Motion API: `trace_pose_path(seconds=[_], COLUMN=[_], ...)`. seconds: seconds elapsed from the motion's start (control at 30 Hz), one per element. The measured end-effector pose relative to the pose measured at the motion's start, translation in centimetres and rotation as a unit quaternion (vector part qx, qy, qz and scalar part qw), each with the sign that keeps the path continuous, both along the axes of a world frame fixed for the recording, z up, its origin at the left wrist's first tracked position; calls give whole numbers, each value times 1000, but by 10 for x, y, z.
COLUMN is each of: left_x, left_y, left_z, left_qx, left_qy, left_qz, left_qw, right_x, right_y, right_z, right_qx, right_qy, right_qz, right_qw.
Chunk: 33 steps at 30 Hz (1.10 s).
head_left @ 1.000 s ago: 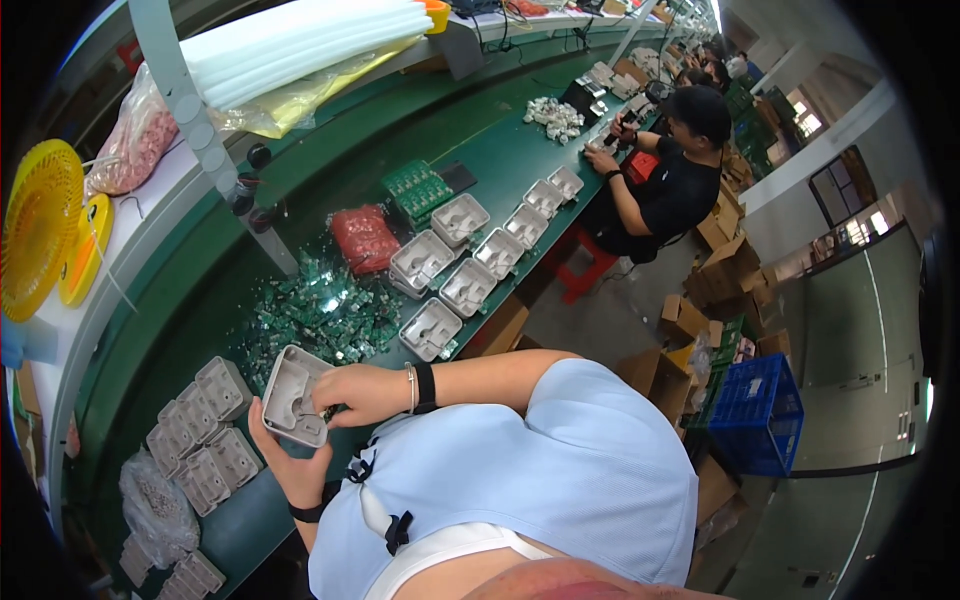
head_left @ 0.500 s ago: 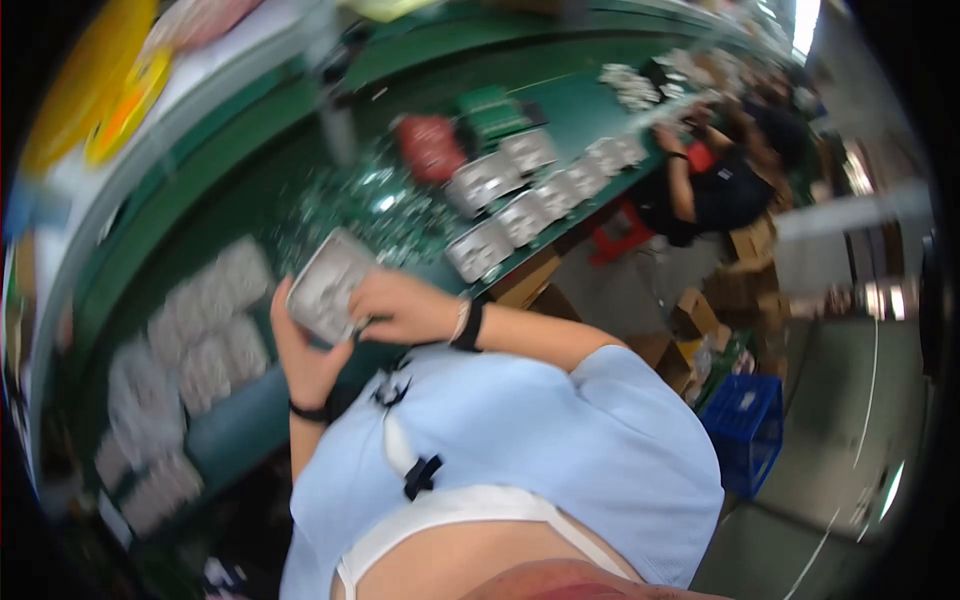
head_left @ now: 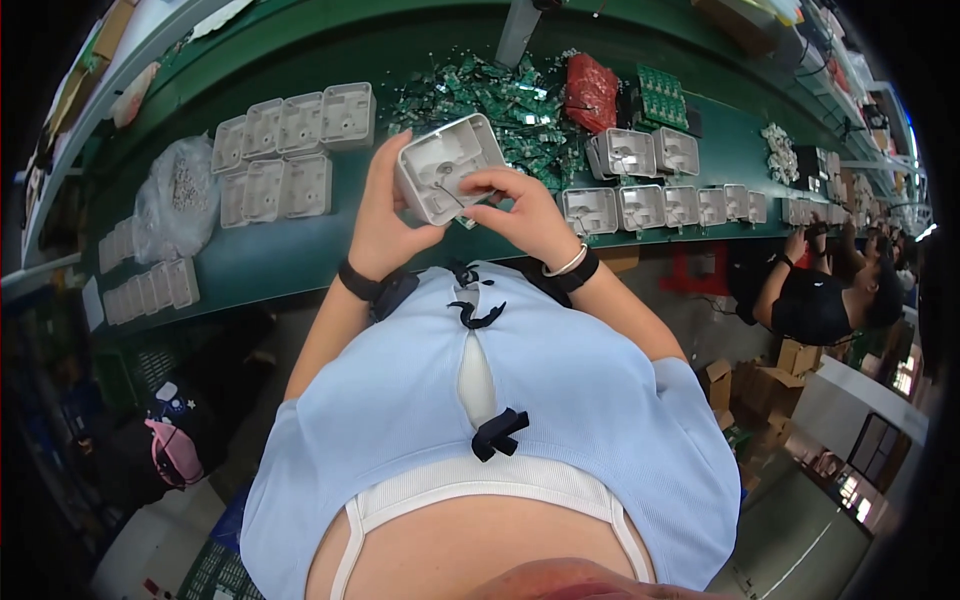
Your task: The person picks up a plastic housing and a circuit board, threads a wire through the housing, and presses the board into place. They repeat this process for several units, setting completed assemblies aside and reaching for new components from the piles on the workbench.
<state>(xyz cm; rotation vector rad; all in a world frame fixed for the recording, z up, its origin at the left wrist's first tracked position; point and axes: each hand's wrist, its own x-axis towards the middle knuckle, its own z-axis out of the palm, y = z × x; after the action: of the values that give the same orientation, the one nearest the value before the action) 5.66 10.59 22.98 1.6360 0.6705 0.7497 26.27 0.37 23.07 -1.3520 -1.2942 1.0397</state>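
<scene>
My left hand (head_left: 385, 215) is wrapped round a light grey plastic box housing (head_left: 445, 150), gripping it by its side and lower edge. The box is tilted, and its hollow inside with moulded posts faces me. At its right edge, my right hand (head_left: 515, 205) has thumb and fingers drawn together. A thin dark wire (head_left: 449, 191) runs inside the box toward those fingertips. Just below the thumb shows a small green piece, apparently a circuit board (head_left: 467, 222), mostly hidden by the fingers. Beyond the box lies a heap of small green circuit boards (head_left: 480, 95).
Rows of similar housings (head_left: 300, 190) stand left on the green bench (head_left: 290, 255), beside a clear plastic bag (head_left: 180, 200). More housings (head_left: 590, 210) line the right front edge. Behind them are a red bag (head_left: 590, 92) and stacked green panels (head_left: 660, 98). A co-worker (head_left: 810, 300) sits farther right.
The view has turned and sharpened, so the bench now runs more level across it. Both hands stay on the housing, with my right fingers now at its right edge.
</scene>
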Motion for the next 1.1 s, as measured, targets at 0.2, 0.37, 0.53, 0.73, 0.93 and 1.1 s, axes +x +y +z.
trace_pose_path(seconds=[0.2, 0.37, 0.53, 0.73, 0.93, 1.1], left_x=[3, 8, 23, 50, 57, 1], left_y=[4, 8, -4, -31, -30, -9], left_z=[-21, -65, -131, -194, -204, -206], left_qx=[-121, -229, -274, -328, -252, -102], left_qy=[-7, 20, 54, 97, 208, 257], left_qz=[-64, -141, -219, -259, -235, -159], left_qw=[991, 963, 935, 903, 915, 948], right_x=[5, 6, 8, 21, 38, 53], right_y=[-3, -20, -51, -89, -99, -101], right_z=[-19, -46, -101, -156, -170, -179], right_qx=[115, 85, 71, 36, 12, -14], right_qy=[-226, -322, -377, -444, -468, -527], right_qz=[43, 79, 87, 85, 91, 133], right_qw=[966, 940, 919, 891, 879, 839])
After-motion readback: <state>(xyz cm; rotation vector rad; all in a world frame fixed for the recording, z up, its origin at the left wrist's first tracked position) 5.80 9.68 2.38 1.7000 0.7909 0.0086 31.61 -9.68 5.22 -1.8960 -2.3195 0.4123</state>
